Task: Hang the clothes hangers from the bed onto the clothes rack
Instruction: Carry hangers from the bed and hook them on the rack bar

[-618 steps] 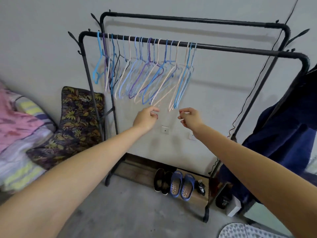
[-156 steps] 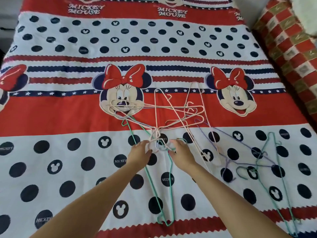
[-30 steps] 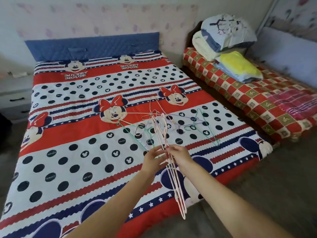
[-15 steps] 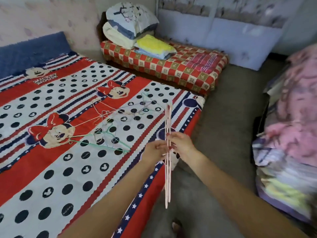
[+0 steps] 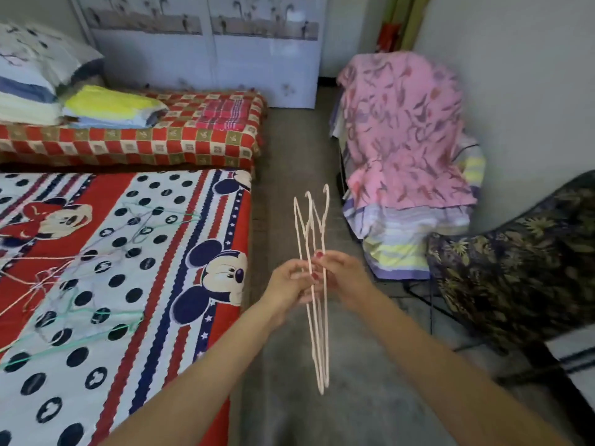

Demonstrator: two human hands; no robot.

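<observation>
We hold a small bunch of pale pink hangers (image 5: 317, 284) in front of us, both hands closed around the thin wires at about their middle. Our left hand (image 5: 289, 284) curls its fingers round the bunch from the left, and our right hand (image 5: 344, 275) pinches the same wires from the right, thumb and fingertips pressed on them. The two hands touch each other across the bunch. The hangers stand nearly upright, seen edge-on, their hooks at the top fanned slightly apart and their long bottom ends hanging below our wrists over the grey floor (image 5: 289, 397).

To the left lies the bed (image 5: 180, 252) with its red, white and blue cartoon-mouse cover. More hangers (image 5: 96, 317), green, pink and lilac, lie tangled on it, well apart from our hands. Beyond it sits a second bed (image 5: 193, 136) with a red checked cover and folded bedding (image 5: 109, 107). To the right, a pink leaf-print cloth (image 5: 402, 130) drapes over a stack, and a dark floral cushion (image 5: 515, 268) leans beside it.
</observation>
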